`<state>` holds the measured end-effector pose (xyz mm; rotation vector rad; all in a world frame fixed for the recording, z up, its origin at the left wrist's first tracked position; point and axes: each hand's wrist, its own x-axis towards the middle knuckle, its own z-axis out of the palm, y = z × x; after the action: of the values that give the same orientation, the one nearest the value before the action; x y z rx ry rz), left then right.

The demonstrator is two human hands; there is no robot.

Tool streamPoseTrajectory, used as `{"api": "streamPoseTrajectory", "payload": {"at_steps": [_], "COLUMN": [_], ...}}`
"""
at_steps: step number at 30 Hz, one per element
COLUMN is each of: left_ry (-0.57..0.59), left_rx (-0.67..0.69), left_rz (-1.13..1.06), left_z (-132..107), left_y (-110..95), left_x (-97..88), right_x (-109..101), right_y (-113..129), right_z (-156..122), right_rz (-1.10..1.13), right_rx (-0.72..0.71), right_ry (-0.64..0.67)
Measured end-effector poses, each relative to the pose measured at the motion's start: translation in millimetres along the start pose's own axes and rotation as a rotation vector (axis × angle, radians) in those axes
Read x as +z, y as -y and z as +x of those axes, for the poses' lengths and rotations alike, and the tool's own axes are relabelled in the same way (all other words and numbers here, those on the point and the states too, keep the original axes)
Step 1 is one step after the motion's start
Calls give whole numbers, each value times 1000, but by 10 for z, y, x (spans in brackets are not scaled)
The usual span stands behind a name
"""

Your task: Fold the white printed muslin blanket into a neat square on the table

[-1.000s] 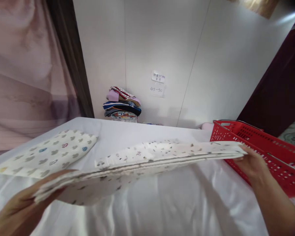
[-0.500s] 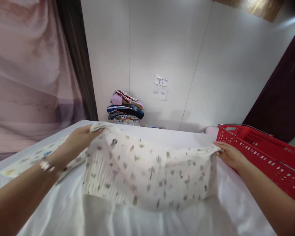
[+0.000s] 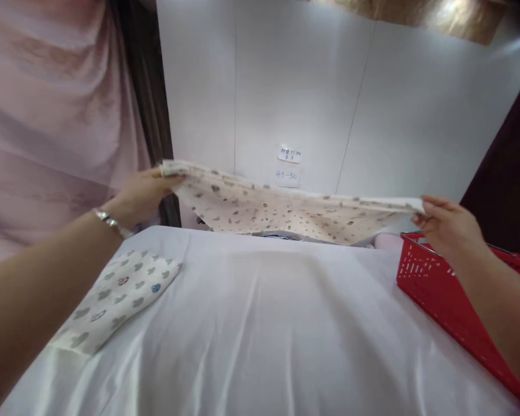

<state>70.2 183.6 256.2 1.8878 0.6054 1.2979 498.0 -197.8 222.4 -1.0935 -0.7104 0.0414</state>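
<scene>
A cream cloth with small grey prints (image 3: 281,211) is stretched out flat in the air above the far part of the table. My left hand (image 3: 145,193) pinches its left corner, and a bracelet shows on that wrist. My right hand (image 3: 448,228) grips its right corner, just above the red basket (image 3: 433,289). The cloth sags slightly in the middle and hides the pile of clothes behind it.
A white sheet covers the table (image 3: 260,323). A folded cream cloth with grey mouse-head prints (image 3: 121,294) lies at the left. The red plastic basket stands at the right edge. Paper notes (image 3: 288,164) hang on the white wall; a pink curtain (image 3: 56,115) hangs at left.
Both hands have raised the printed cloth from low over the table and swung it up and away, so it now spreads flat at the height of the wall notes.
</scene>
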Motion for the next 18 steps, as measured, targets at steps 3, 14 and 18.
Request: {"api": "streamPoseTrajectory", "payload": {"at_steps": [3,14,18], "left_ry": [219,400,361], "left_rx": [-206,-309,-109], "left_rz": [121,443,590], "left_z": [-513,-2131,-2337], "left_y": [581,2081,2249], "left_x": [-35,-141,-491], "right_x": [-316,-849,-866], "right_y": [-573,-1524,-1244], "right_z": [-501,-2209,-2451], "right_rz": [-126,-356,-460], "right_rx": [189,849,840], "right_ry": [-25,81,159]}}
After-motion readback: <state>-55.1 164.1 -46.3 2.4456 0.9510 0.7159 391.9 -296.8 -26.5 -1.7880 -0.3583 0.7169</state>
